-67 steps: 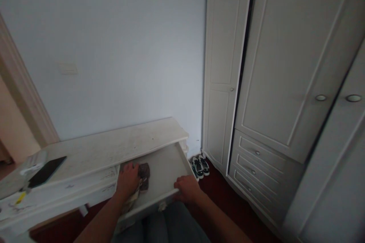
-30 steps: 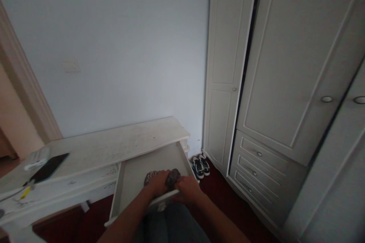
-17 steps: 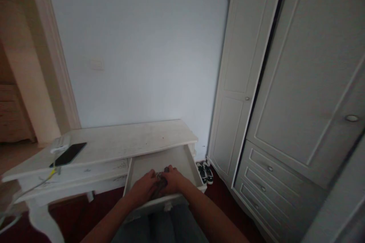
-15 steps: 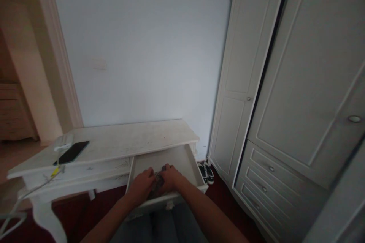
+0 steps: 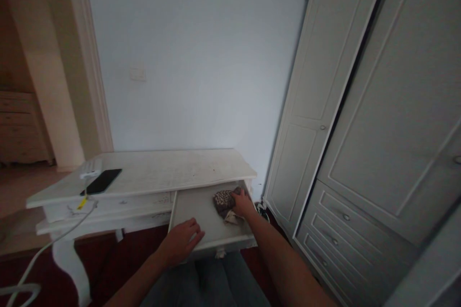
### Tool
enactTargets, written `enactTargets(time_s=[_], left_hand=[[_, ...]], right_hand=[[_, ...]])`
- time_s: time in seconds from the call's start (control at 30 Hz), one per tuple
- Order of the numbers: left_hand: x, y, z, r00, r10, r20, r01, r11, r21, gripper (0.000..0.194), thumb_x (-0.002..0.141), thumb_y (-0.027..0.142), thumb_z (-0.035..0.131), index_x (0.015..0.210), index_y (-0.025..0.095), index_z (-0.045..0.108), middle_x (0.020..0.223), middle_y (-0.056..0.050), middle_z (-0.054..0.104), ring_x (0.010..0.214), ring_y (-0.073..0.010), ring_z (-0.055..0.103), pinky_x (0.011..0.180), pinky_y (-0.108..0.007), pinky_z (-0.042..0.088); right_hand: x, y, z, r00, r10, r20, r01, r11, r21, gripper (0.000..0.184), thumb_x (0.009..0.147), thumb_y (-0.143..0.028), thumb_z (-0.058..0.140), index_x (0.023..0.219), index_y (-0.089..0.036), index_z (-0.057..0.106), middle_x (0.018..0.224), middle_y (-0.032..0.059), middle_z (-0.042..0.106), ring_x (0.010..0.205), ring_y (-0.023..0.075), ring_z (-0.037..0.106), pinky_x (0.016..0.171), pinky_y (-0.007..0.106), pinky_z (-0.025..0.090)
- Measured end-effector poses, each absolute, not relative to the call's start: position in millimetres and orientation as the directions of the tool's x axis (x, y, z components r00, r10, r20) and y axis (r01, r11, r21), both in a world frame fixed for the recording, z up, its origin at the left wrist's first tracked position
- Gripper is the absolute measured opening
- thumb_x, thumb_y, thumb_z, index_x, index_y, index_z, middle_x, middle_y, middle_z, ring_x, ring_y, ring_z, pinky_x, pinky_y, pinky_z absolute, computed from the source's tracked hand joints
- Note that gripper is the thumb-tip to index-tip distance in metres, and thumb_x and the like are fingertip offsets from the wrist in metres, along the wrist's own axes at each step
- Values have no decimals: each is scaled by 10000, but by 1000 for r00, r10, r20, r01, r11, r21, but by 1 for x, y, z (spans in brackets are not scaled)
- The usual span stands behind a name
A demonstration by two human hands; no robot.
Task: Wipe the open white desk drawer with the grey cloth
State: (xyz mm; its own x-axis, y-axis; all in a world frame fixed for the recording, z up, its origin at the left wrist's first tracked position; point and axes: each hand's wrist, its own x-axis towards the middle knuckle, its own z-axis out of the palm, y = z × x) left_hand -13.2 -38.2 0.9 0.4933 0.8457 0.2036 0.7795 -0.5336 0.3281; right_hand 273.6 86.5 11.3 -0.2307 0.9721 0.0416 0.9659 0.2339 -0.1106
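Note:
A bundle of patterned brown-and-white cloth (image 5: 223,201) lies in the right part of the pulled-out white drawer (image 5: 196,204). My right hand (image 5: 243,203) grips its right side, fingers curled over the fabric. A paler piece of the cloth hangs at the lower edge, beneath my wrist. Over the drawer's front left corner is my left hand (image 5: 184,237), with nothing in it and its fingers apart, loosely bent. The drawer belongs to a white desk (image 5: 173,168).
A dark phone (image 5: 102,182) rests at the desk's left end beside a white box-like device (image 5: 91,168). A white cable (image 5: 54,240) hangs off the edge there. Shoes (image 5: 262,210) stand on the red carpet by the wardrobe (image 5: 302,153), whose drawers flank my right.
Both hands were together on the cloth near the drawer's front. My right hand has carried it to the back right; my left has let go and drawn away left.

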Motion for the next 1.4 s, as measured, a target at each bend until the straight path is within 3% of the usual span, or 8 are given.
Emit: enactTargets(time_s=[0.13, 0.3, 0.47, 0.67, 0.8, 1.03, 1.17, 1.4], left_hand=[[-13, -40, -4, 561, 818, 129, 790, -575, 213, 365, 986, 585, 514, 1024, 254, 664, 1119, -70, 677, 1036, -255, 658, 906, -370, 483], [-8, -42, -2, 606, 794, 44, 788, -607, 102, 291, 943, 506, 588, 1047, 243, 658, 1181, -108, 672, 1059, -303, 652, 922, -430, 497], [-6, -43, 1, 647, 762, 36, 758, -648, 83, 338, 932, 443, 599, 1193, 228, 623, 1333, -146, 636, 1217, -349, 603, 1052, -496, 464], [-8, -45, 2, 661, 739, 133, 726, -674, 139, 436, 923, 399, 601, 1319, 218, 574, 1380, -159, 619, 1334, -352, 538, 1187, -517, 350], [-9, -46, 3, 679, 718, 153, 700, -696, 158, 408, 937, 380, 582, 1320, 240, 566, 1353, -134, 630, 1313, -333, 548, 1164, -495, 373], [-9, -46, -2, 645, 734, 214, 730, -674, 115, 303, 925, 370, 601, 1187, 223, 556, 1235, -131, 669, 1155, -324, 627, 1006, -457, 469], [-5, -50, 2, 640, 742, 201, 751, -659, 37, 227, 952, 378, 570, 1107, 213, 553, 1143, -128, 687, 1064, -316, 652, 913, -433, 488], [-5, -47, 1, 652, 734, 189, 749, -663, -7, 200, 969, 392, 548, 1072, 221, 547, 1068, -104, 682, 1009, -295, 655, 872, -403, 483]], right_hand=[[271, 98, 10, -223, 975, 18, 967, 223, -122, 648, 799, -321, 728, 1428, -246, 591, 1561, 210, 405, 1287, 401, 562, 1013, 538, 480], [217, 115, 6, -305, 952, 28, 942, 306, -140, 702, 787, -440, 739, 1453, -288, 575, 1555, 196, 418, 1354, 452, 467, 975, 596, 499], [135, 111, 3, -543, 839, 22, 830, 541, -133, 767, 725, -572, 796, 1437, -382, 581, 1532, 133, 459, 1356, 470, 439, 927, 640, 526], [95, 91, -1, -751, 654, -96, 661, 746, -88, 325, 911, -355, 666, 1232, -375, 710, 1421, 52, 602, 1299, 369, 519, 960, 566, 530], [119, 80, -5, -788, 576, -218, 604, 793, -86, 276, 870, -281, 697, 1135, -348, 732, 1329, 17, 658, 1195, 317, 592, 901, 459, 575], [186, 68, 3, -706, 648, -286, 683, 730, -32, 513, 680, -429, 853, 1171, -330, 743, 1330, 95, 590, 1140, 390, 631, 848, 516, 603], [238, 80, 16, -603, 748, -277, 777, 629, 10, 581, 612, -394, 897, 1169, -303, 758, 1343, 125, 575, 1184, 439, 615, 900, 549, 581], [262, 94, 15, -369, 927, -65, 929, 370, -7, 684, 913, -285, 626, 1564, -338, 425, 1616, 207, 294, 1340, 457, 503, 953, 598, 527]])
